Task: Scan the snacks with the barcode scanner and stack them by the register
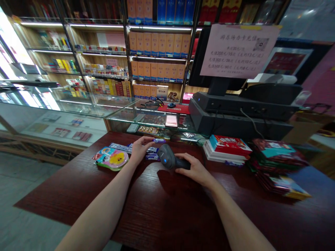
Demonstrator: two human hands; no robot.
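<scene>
Right hand (195, 169): fingers and thumb closed around the handle of a dark handheld scanner (167, 157), its head projecting leftward beyond the grip. Casing looks hard and stiff; likely moderate weight, head-heavy, so the handle seems the sound hold. Left hand (140, 150): thumb and fingertips pinching one end of a small purple packet (159, 141), which extends rightward from the pinch, above the scanner head in view. Packet judged light, wrapper probably slick, contents perhaps breakable; a gentle end pinch should suffice. More purple packets (152, 157) lie just below the pinch; colourful blister pack (112, 158) left of that hand.
</scene>
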